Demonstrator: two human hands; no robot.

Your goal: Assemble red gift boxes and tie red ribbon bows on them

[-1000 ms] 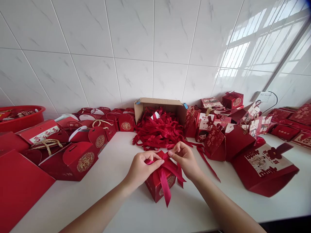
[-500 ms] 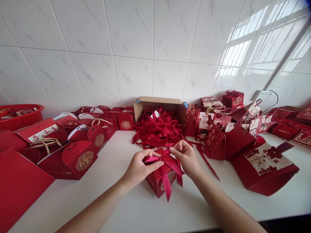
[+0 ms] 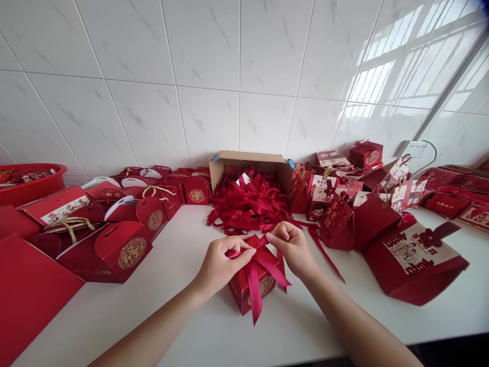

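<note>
A small red gift box (image 3: 243,291) with a gold round emblem stands on the white table in front of me. Across its top runs a red satin ribbon (image 3: 254,293), crossed and looped into a bow, with two tails hanging over the front. My left hand (image 3: 221,260) pinches the bow's left loop between thumb and fingers. On the other side, my right hand (image 3: 289,245) pinches the ribbon near its right loop, thumb against index finger. The knot lies between the two hands and is partly covered by fingertips.
Behind the gift box, an open cardboard carton (image 3: 250,155) lies on its side, spilling a heap of red ribbons (image 3: 248,204). Folded red boxes (image 3: 114,255) fill the left, near a red basin (image 3: 34,188). More boxes (image 3: 416,260) crowd the right. A tiled wall rises behind.
The gift box has turned slightly, and its front ribbon tails have swung, one to the left and one to the right. Both hands keep their pinch in nearly the same place.
</note>
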